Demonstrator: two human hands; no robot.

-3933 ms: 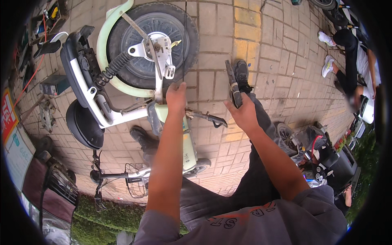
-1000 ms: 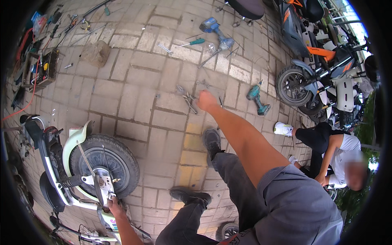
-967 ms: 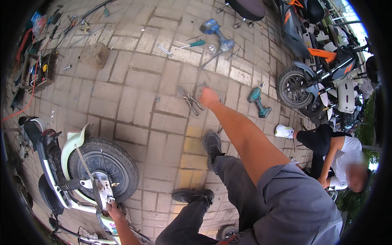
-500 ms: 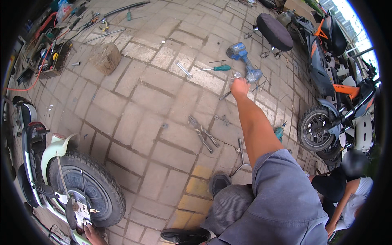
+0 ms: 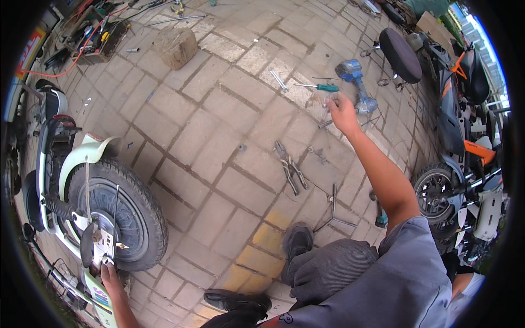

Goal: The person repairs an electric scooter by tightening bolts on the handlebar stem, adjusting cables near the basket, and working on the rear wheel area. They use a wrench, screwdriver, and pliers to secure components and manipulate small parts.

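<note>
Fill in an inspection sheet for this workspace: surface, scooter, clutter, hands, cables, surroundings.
Surface: brick paving with a yellow band.
Scooter: light-green scooter at left; metal plate by its wheel.
Clutter: pliers, three-armed wrench, screwdriver, blue power tool, wooden block.
Hands: left hand at the plate, grip unclear; right hand pinches a small pale item, kind unclear.
Cables: orange-red cord by the toolbox.
Surroundings: round-seated stool and orange-trimmed two-wheeler at right; another person, partly visible, lower right.
</note>
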